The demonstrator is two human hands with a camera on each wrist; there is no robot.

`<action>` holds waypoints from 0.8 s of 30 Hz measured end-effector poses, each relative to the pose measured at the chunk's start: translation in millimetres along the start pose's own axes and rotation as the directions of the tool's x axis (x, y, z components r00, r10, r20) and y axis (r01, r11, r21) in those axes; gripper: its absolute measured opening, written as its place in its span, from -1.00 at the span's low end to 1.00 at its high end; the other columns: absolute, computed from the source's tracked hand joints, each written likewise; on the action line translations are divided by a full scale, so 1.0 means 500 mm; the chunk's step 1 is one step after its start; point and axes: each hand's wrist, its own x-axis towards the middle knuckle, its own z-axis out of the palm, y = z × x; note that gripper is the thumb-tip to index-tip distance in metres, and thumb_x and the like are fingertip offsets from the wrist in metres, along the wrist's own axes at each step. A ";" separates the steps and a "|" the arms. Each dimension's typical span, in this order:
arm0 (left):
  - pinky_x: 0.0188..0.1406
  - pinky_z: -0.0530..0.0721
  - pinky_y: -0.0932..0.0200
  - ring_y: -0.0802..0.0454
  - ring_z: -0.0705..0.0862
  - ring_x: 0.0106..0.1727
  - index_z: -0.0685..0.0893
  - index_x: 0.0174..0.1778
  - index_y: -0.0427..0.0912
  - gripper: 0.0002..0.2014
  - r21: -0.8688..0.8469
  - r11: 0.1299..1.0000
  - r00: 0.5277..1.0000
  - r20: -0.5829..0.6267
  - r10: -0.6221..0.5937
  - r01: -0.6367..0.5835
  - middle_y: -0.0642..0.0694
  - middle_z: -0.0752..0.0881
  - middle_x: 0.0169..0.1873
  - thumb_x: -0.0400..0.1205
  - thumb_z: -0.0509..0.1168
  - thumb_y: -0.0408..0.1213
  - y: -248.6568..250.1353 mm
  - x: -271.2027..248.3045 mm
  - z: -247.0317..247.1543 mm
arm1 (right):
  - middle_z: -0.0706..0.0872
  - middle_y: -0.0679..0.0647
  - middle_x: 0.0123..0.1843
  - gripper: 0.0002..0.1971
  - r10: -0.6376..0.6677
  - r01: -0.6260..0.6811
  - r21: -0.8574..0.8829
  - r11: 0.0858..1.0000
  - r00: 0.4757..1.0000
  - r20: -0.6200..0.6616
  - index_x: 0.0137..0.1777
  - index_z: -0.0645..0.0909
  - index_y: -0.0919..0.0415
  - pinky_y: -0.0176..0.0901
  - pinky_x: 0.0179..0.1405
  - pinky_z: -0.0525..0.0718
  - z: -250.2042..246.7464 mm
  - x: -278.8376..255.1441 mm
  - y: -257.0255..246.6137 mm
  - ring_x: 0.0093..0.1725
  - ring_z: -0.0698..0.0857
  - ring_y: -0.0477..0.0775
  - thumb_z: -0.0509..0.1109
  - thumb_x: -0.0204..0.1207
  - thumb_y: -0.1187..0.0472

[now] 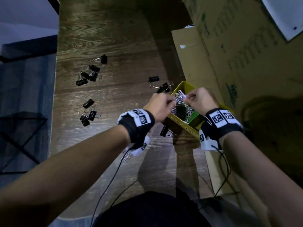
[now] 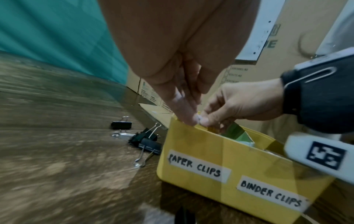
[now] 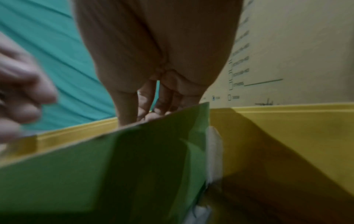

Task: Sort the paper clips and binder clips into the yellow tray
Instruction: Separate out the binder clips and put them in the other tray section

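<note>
Yellow tray (image 1: 185, 86) holds paper clips (image 1: 181, 102); black binder clips (image 1: 88, 74) scattered beside.

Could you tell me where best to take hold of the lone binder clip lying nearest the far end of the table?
Probably the black body of that binder clip, pinched from above across its flat sides; its wire handles point left and look too thin to hold firmly.

A dark wooden tabletop (image 1: 106, 38) with a strong grain is seen under dim light, a pale sheen laid across its near part. Large cardboard boxes (image 1: 237, 54) with printed markings are stacked along its right side. A teal wall (image 2: 57, 30) is glimpsed behind, and a black metal frame (image 1: 21, 136) at left.
</note>
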 end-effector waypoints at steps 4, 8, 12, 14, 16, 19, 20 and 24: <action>-0.38 0.59 0.30 0.10 0.73 -0.44 0.58 -0.33 -0.01 -0.75 -0.100 0.992 0.996 -0.037 -0.075 0.071 -0.06 0.74 -0.46 0.68 0.18 -0.15 -0.075 -0.100 -0.031 | 0.77 0.16 0.02 -0.73 0.031 -0.019 -0.210 0.977 0.998 0.054 0.14 0.71 0.21 -0.12 0.09 0.68 0.011 0.016 -0.017 -0.05 0.71 0.09 0.52 0.47 0.16; -0.55 0.51 0.30 0.11 0.67 -0.56 0.64 -0.30 -0.15 -0.73 -0.053 0.968 0.967 0.077 -0.241 0.245 -0.13 0.74 -0.47 0.68 0.19 -0.16 -0.214 -0.202 -0.050 | 0.76 0.15 0.03 -0.69 0.081 -0.078 -0.185 0.980 0.997 0.010 0.19 0.69 0.19 -0.14 0.04 0.68 0.009 0.021 -0.026 -0.08 0.70 0.06 0.54 0.44 0.19; -0.57 0.59 0.12 0.01 0.65 -0.63 0.63 -0.34 -0.18 -0.73 0.012 0.929 0.925 0.093 -0.369 0.369 -0.12 0.71 -0.53 0.66 0.24 -0.18 -0.316 -0.289 -0.056 | 0.76 0.13 -0.08 -0.91 0.078 -0.076 -0.202 0.976 0.997 0.002 -0.07 0.72 0.14 -0.01 0.01 0.75 0.010 0.012 -0.031 -0.11 0.72 0.06 0.51 0.45 0.27; -0.59 0.57 0.18 0.01 0.65 -0.66 0.61 -0.37 -0.17 -0.72 -0.018 0.912 0.908 0.109 -0.405 0.409 -0.09 0.70 -0.54 0.66 0.24 -0.19 -0.336 -0.319 -0.048 | 0.76 0.16 -0.09 -0.97 0.036 -0.037 -0.238 0.971 0.999 -0.007 -0.12 0.73 0.12 0.02 -0.07 0.77 0.011 0.000 -0.035 -0.15 0.73 0.11 0.50 0.47 0.25; -0.43 0.60 0.23 0.18 0.63 -0.61 0.64 -0.33 -0.12 -0.78 0.019 0.923 0.917 0.100 -0.385 0.385 0.01 0.66 -0.56 0.63 0.27 -0.20 -0.340 -0.334 -0.033 | 0.74 0.18 -0.11 -0.93 0.009 -0.007 -0.281 0.960 1.000 0.006 -0.04 0.74 0.11 -0.01 -0.20 0.75 0.013 -0.008 -0.039 -0.26 0.71 0.11 0.46 0.52 0.17; -0.05 0.66 0.13 0.09 0.68 -0.23 0.73 -0.03 -0.15 -0.83 0.113 0.944 0.947 0.050 -0.318 0.311 -0.02 0.71 -0.26 0.53 0.41 -0.17 -0.341 -0.343 0.004 | 0.72 0.17 -0.06 -0.79 -0.053 0.043 -0.340 0.939 0.998 -0.018 0.12 0.71 0.08 -0.03 -0.21 0.70 0.023 -0.024 -0.055 -0.28 0.65 0.07 0.42 0.54 0.07; 0.01 0.66 0.12 0.02 0.68 -0.11 0.71 0.08 -0.12 -0.71 0.152 0.946 0.954 0.047 -0.296 0.286 -0.04 0.70 -0.12 0.49 0.43 -0.10 -0.339 -0.343 0.020 | 0.72 0.18 0.00 -0.80 -0.101 0.078 -0.330 0.941 0.993 -0.053 0.12 0.71 0.06 0.02 -0.14 0.71 0.029 -0.035 -0.068 -0.23 0.65 0.08 0.42 0.54 0.07; 0.14 0.61 0.03 -0.07 0.53 0.16 0.54 0.31 0.02 -0.49 0.309 0.916 0.953 0.076 -0.293 0.256 -0.03 0.55 0.16 0.47 0.36 0.11 -0.301 -0.343 0.071 | 0.73 0.13 0.01 -0.85 -0.434 0.425 -0.172 0.889 0.901 -0.021 0.03 0.75 0.17 -0.10 0.03 0.62 0.105 -0.105 -0.132 -0.08 0.69 0.10 0.42 0.54 0.16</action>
